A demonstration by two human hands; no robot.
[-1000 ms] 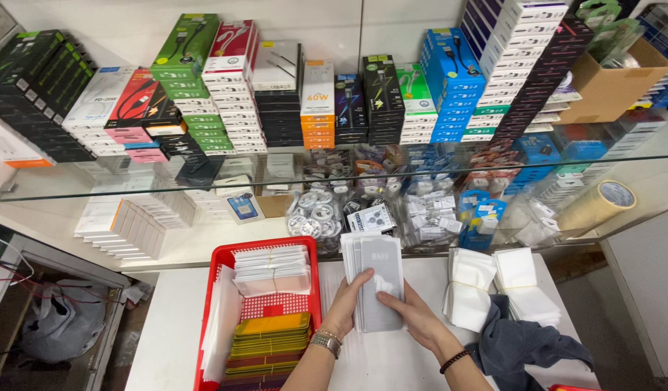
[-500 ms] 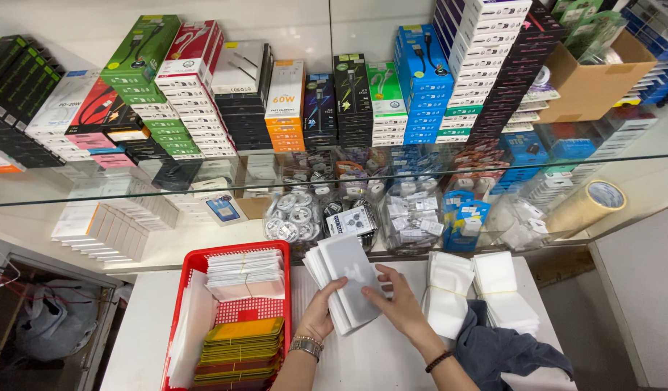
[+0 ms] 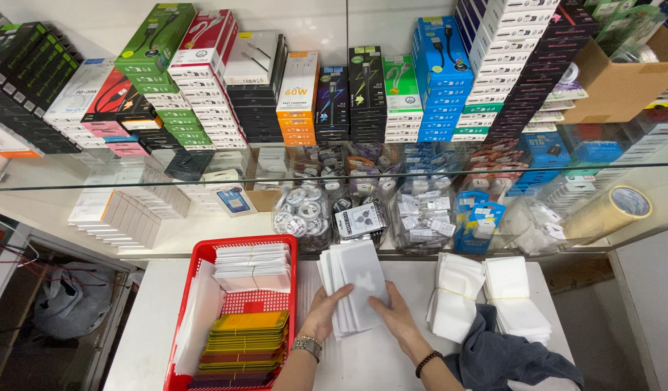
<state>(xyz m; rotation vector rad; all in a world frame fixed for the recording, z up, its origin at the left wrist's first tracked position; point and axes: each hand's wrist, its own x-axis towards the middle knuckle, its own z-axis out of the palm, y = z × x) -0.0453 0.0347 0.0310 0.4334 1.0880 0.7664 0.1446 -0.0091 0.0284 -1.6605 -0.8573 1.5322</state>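
Under both hands (image 3: 363, 311), white packets (image 3: 352, 279) lie partly hidden.

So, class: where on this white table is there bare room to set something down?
Bare tabletop lies left of the red basket, and a strip between the fanned white sleeves and banded white stacks. The right side is crowded by those stacks and the grey cloth.

Bare tabletop (image 3: 381, 362) lies open between the red basket (image 3: 203, 253) and banded white stacks (image 3: 457, 293); a glass shelf (image 3: 95, 181) hangs overhead.
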